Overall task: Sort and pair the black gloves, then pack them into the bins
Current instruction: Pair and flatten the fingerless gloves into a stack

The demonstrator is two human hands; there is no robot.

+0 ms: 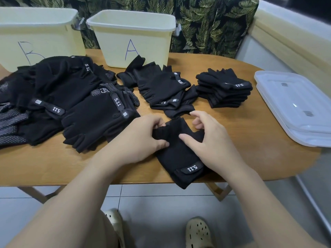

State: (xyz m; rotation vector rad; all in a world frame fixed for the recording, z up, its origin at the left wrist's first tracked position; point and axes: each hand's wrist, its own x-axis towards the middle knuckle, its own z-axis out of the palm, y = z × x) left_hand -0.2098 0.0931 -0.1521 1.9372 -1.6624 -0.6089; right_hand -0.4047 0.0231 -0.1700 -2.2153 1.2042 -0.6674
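The left hand (143, 138) pinches a black glove (179, 154) at the tabletop (250, 140) edge. The right hand (209, 140) grips it too, fingers curled

A home-like room, not a workshop: a rounded wooden table (232, 158) on folding legs stands on pale floor tiles (161, 203), a leaf-print curtain (206, 24) hangs across the top, and foam clogs (197, 233) show at the bottom.
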